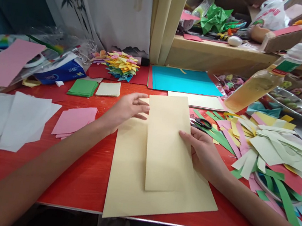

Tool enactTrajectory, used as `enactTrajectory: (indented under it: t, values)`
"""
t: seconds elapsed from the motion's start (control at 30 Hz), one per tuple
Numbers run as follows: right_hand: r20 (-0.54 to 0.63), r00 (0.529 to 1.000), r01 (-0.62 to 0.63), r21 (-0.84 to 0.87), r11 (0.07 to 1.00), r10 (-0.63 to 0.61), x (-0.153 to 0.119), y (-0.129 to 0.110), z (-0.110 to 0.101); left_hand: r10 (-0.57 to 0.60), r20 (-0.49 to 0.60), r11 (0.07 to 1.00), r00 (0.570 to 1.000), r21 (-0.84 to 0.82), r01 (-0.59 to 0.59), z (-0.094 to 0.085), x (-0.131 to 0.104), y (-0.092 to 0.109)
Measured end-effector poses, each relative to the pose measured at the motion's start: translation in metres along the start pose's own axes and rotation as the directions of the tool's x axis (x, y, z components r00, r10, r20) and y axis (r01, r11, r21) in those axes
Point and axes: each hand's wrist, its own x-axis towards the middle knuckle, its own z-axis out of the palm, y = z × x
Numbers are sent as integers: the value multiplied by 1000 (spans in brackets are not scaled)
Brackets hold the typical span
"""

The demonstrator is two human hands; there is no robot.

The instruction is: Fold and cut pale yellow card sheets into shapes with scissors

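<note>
A pale yellow sheet of paper (pixel 167 146), narrow and upright in view, is pinched at its right edge by my right hand (pixel 202 148), thumb on top and fingers behind. Beneath it lies a larger pale yellow sheet (pixel 125 185), whose near corner hangs over the table edge. My left hand (pixel 129 111) is at the left edge of the narrow sheet, fingers stretched out and apart. Whether its fingertips touch the paper I cannot tell. Just behind my right hand lie black-handled scissors (pixel 203 123), their blades mostly hidden.
Paper offcuts (pixel 277 148) are heaped on the right, near a tilted-looking bottle (pixel 259 82). Pink squares (pixel 74 120), green squares (pixel 83 87) and white sheets (pixel 25 120) lie left. Blue paper (pixel 186 81) and a folded-paper stack (pixel 121 66) sit at the back of the red table (pixel 80 178).
</note>
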Motion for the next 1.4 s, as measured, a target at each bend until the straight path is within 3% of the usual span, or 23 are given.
enactTrajectory:
  t: [0.17,0.27,0.53,0.63,0.77,0.97,1.4]
  values:
    - [-116,983,130,-102,986,-142,4,1,-6,-225,268,973,937,110,203,13,-7,3]
    - [-123,980,143,-132,981,-159,6,1,-8,-254,319,967,913,84,240,20,-9,2]
    - [-94,986,125,-119,985,-136,9,5,-10,-181,239,983,954,25,180,25,-6,-15]
    - [-84,989,115,-76,990,-121,9,5,-10,-110,201,993,973,71,98,26,-7,-18]
    - [-40,997,62,-42,997,-64,9,4,-10,25,61,991,998,128,-33,24,-7,-18]
    - [23,1000,3,-40,999,-2,6,3,-9,177,-68,976,982,140,-166,11,0,-12]
    - [26,1000,-6,-13,1000,6,8,4,-11,289,-45,946,956,165,-278,1,4,-11]
